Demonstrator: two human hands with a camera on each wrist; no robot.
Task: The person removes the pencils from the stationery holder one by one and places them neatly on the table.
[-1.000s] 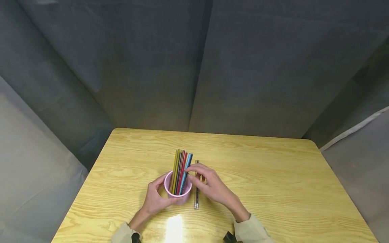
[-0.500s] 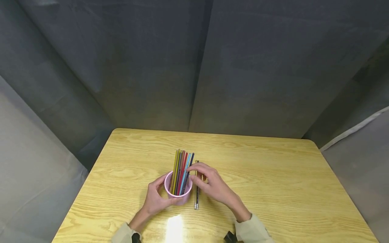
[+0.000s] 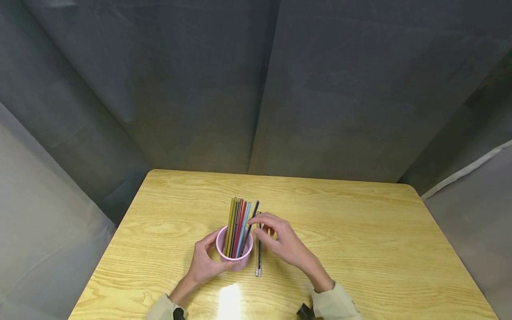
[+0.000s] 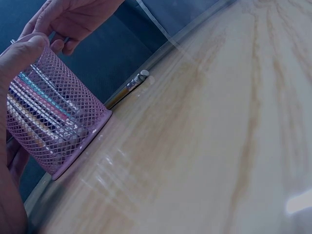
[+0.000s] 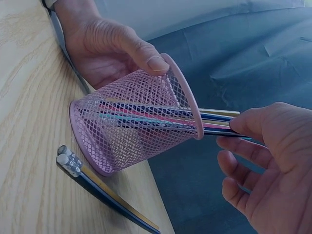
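My left hand [image 3: 202,264] holds a pink mesh pencil cup [image 3: 242,265] round its side, thumb at the rim. Several pencils [image 3: 235,222] in yellow, red, light blue and dark colours stand in the cup. With thumb and index finger my right hand [image 3: 287,242] pinches a dark blue pencil [image 3: 256,208] near its upper part; its lower end is inside the cup, and it leans right, apart from the others. Two pencils with metal-banded eraser ends [image 5: 68,161] lie side by side on the table, right of the cup and partly under my right hand.
The wood-grain table [image 3: 360,231] reaches away on both sides, with its far edge before a dark grey curtain [image 3: 320,89]. Lighter grey cloth [image 3: 40,213] hangs at the left. A bright reflection shows on the table in front of the cup.
My right hand has shifted slightly right, and the dark blue pencil has tilted right, away from the light blue one. The left hand and the cup have stayed in place.
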